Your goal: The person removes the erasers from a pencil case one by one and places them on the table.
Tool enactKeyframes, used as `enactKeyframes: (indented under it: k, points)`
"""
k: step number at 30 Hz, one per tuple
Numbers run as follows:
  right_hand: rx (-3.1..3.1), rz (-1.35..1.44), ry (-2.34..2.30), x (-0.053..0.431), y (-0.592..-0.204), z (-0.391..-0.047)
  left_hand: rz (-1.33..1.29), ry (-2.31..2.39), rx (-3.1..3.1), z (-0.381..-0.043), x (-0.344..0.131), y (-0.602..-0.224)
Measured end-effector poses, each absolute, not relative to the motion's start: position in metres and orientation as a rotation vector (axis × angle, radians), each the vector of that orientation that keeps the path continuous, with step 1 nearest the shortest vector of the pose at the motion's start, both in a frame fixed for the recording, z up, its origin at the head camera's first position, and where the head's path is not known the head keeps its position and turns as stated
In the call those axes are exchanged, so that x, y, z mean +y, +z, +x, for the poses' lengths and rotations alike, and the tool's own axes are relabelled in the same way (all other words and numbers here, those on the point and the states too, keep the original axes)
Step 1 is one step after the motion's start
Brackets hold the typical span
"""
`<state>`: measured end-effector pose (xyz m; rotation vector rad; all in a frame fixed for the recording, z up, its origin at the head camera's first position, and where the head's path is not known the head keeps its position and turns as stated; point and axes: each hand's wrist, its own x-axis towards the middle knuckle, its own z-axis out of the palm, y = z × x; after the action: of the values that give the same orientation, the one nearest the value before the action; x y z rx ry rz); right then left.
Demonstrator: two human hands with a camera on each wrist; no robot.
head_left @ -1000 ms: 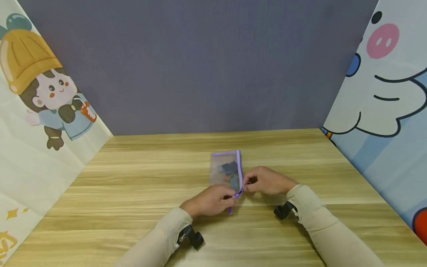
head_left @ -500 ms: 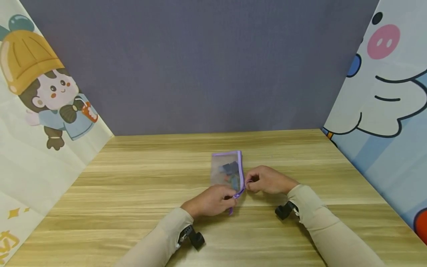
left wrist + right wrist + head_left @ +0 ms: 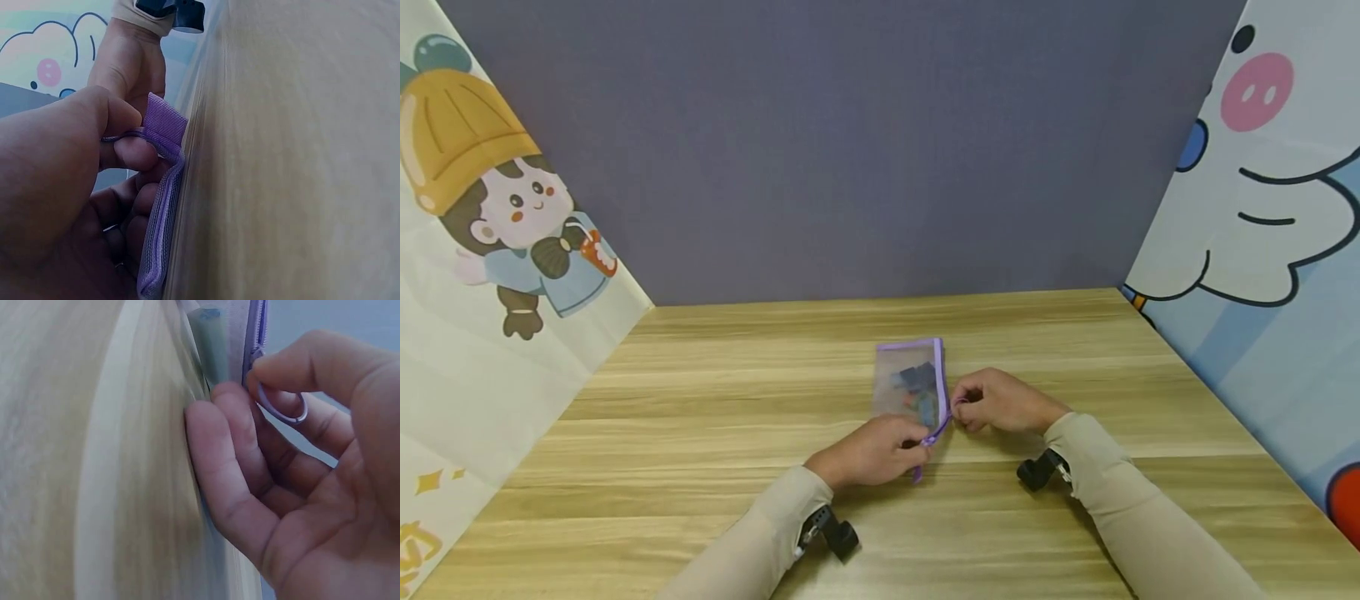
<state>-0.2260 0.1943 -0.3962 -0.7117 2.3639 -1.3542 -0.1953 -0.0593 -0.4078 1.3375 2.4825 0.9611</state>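
Pouch (image 3: 891, 400), one: translucent mesh, purple-edged, lying flat just below centre of the head frame, lower left corner hidden behind the left hand. Zip band (image 3: 940, 379), purple, along the right-hand edge, its near end bent toward lower left.

Left hand (image 3: 872, 450), below centre of the frame: thumb and forefinger pinching the near end of the zip band; remaining fingers curled beneath in the left wrist view. Woven tab (image 3: 165, 119), purple, standing up beside those fingertips, left of centre in the same view.

Right hand (image 3: 1000, 402), right of the pouch: thumb and forefinger pinching a purple pull ring (image 3: 302, 419) at the zip, other fingers bent, upper right of centre in the right wrist view.

Contents, seen through mesh: dark pieces (image 3: 917, 377), toward the pouch's right side; greenish item with blue top (image 3: 212, 347), top of the right wrist view; exact kinds unclear.

Sleeves (image 3: 1150, 500), beige, lower left and lower right. Tabletop (image 3: 700, 375), wood-grained, across the lower half. Panel (image 3: 850, 150), grey-blue, upper middle. Cartoon prints: hatted child (image 3: 523, 200), upper left; pink-snouted figure (image 3: 1258, 92), upper right.
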Motion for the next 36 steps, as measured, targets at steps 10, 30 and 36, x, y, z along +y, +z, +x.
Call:
enactKeyframes:
  k: [10, 30, 36]
  points:
    - [2.351, -0.666, -1.354, 0.1956, -0.3966, -0.2268, 1.265, 0.91, 2.542, -0.1943, -0.058, -0.4067]
    - [2.436, -0.662, -1.322, 0.1952, -0.3941, -0.2258, 1.22, 0.939, 2.531, -0.1934, -0.0579, -0.405]
    - [2.433, -0.643, -1.351, 0.197, -0.3969, -0.2269, 1.22, 0.955, 2.511, -0.1929, -0.0577, -0.4052]
